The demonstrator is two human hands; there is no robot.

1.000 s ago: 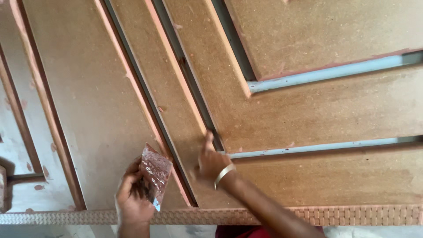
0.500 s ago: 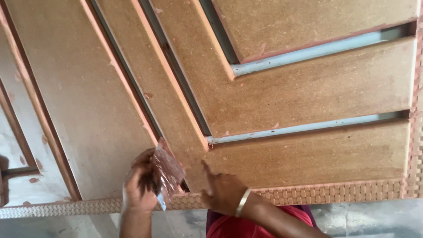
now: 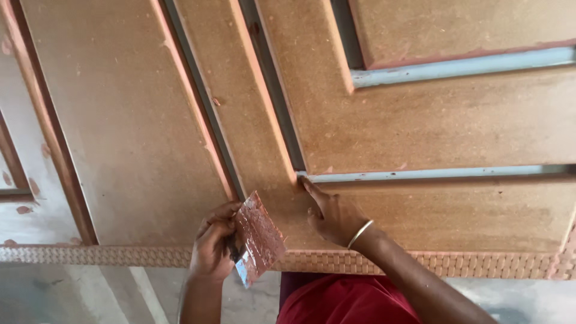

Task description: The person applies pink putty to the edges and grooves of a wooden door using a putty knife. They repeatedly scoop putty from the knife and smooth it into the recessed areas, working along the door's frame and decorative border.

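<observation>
Near edge: woven-pattern trim strip (image 3: 108,256) runs along the door panel (image 3: 120,120), matte brown fibreboard with routed grooves. Left hand (image 3: 211,252) has its grip closed round a flat putty scraper (image 3: 258,238) caked in reddish filler, long axis tilted up-left, blade off the board. Right hand (image 3: 333,213), bangle on wrist, grips nothing: index fingertip on the corner of the pale blue-grey groove (image 3: 432,174).

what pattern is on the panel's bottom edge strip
A woven, basket-like relief on the strip, reddish-brown; head view.
</observation>
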